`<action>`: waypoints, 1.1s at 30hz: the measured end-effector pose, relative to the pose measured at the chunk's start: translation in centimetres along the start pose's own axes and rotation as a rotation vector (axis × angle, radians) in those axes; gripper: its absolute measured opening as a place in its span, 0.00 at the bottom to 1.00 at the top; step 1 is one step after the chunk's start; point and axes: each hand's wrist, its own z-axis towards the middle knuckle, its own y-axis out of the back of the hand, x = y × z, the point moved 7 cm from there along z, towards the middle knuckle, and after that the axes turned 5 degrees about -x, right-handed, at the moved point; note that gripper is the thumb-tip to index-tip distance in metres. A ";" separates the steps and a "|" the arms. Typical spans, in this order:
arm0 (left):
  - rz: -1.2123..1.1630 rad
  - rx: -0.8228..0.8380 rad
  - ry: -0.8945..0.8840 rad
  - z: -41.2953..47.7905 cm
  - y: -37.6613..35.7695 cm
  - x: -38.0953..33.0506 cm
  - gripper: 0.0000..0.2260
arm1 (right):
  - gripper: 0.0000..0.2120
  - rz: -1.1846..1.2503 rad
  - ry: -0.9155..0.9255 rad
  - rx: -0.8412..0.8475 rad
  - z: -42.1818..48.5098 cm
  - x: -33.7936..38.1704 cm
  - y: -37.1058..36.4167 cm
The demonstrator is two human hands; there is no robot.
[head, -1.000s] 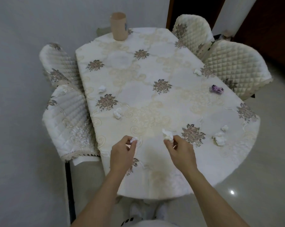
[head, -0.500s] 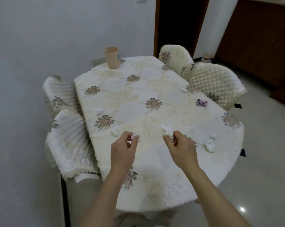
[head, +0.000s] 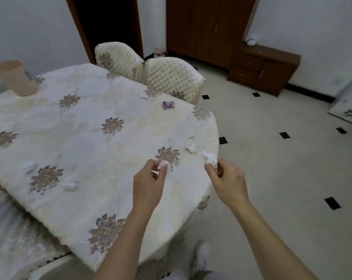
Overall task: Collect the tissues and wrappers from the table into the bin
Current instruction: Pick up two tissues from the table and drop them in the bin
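Note:
My left hand (head: 148,182) pinches a small crumpled white tissue (head: 164,164) above the near right part of the table (head: 90,128). A larger crumpled tissue (head: 210,158) is pinched by my right hand (head: 227,182) just past the table's right edge. More white tissues lie on the cloth: one (head: 191,146) near the right edge, one (head: 28,165) and another (head: 70,185) at the left, one (head: 143,96) by the far chairs. A purple wrapper (head: 168,104) lies at the far right. The beige bin (head: 16,80) stands at the table's far left end.
Two quilted cream chairs (head: 171,77) stand against the table's far side, another chair cover (head: 13,235) at the near left. Tiled floor (head: 272,158) opens to the right, with a brown cabinet (head: 264,69) at the wall.
The view has swung to the right, so the table now sits left and the floor fills the right. Both hands keep their tissues and have shifted toward the table's right edge.

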 end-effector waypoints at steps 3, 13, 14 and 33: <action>-0.010 0.075 -0.031 -0.2 -3.2 -1.3 0.08 | 0.18 -0.035 -0.061 -0.070 -0.1 -2.7 2.7; 0.020 0.179 -0.062 2.6 -12.0 -4.4 0.06 | 0.16 0.000 -0.151 -0.114 4.5 -9.2 5.1; 0.028 0.178 -0.068 3.3 -13.1 -4.7 0.06 | 0.17 0.004 -0.156 -0.111 5.6 -9.9 5.2; 0.116 0.049 -0.038 17.3 -39.1 -16.2 0.05 | 0.20 -0.008 -0.100 -0.015 34.5 -25.7 12.6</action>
